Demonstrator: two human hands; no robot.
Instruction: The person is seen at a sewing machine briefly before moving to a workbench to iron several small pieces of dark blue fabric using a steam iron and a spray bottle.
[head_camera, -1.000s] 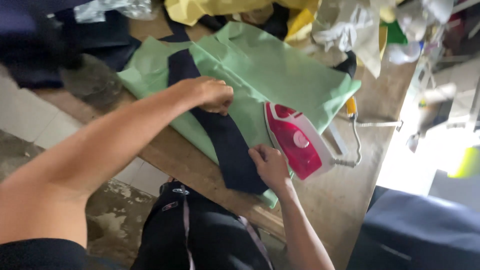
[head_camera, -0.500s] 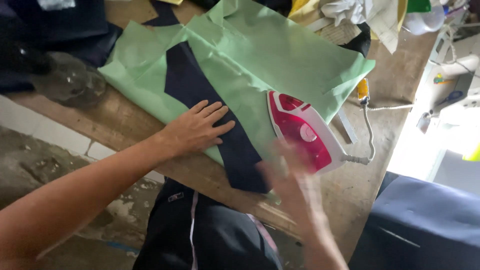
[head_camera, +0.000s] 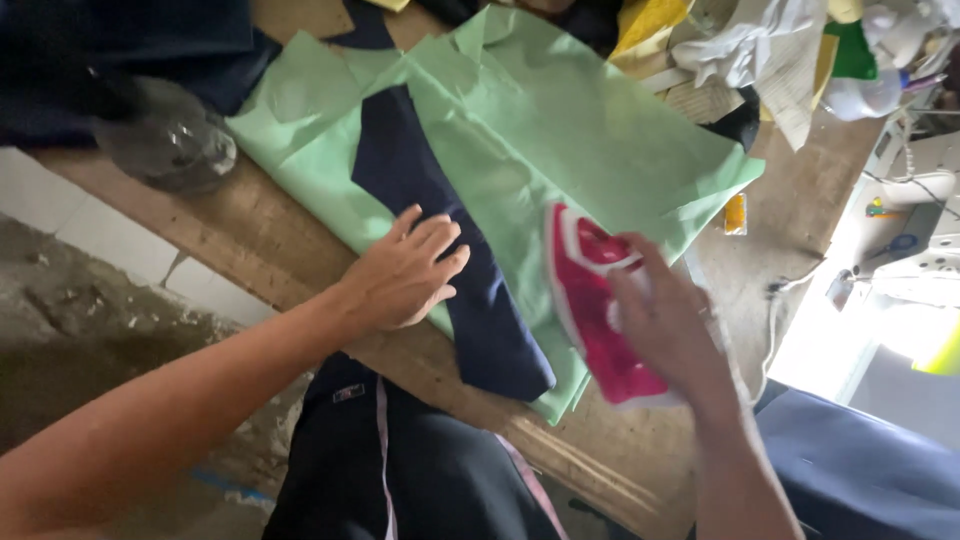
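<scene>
Your left hand (head_camera: 405, 275) lies flat with the palm down and the fingers spread a little. It presses on the dark navy strip of cloth (head_camera: 440, 240), and the heel of the hand reaches onto the light green fabric (head_camera: 560, 130) beside the strip. It grips nothing; the fingers are open and stretched toward the upper right.

The navy strip lies on top of the green fabric and runs diagonally, from the upper left down to the near edge of the wooden table (head_camera: 250, 240). Its lower end comes almost to the table edge, just beside the pink and white iron (head_camera: 590, 300).

Your right hand (head_camera: 665, 325) is blurred. It is over the iron, on the handle side, and covers part of it. The fingers look loosely curved and slightly apart, but I cannot tell if they really touch the handle or close around it. The iron lies on the green fabric, with its pointed end toward the upper left, just to the right of the navy strip.

The two hands are apart, with the navy strip and the left part of the iron between them.

At the far left of the table there is a crumpled clear plastic bag (head_camera: 165, 145), next to dark cloth. At the top right lies a pile of white and yellow fabric pieces (head_camera: 740, 45), well apart from both hands.
</scene>
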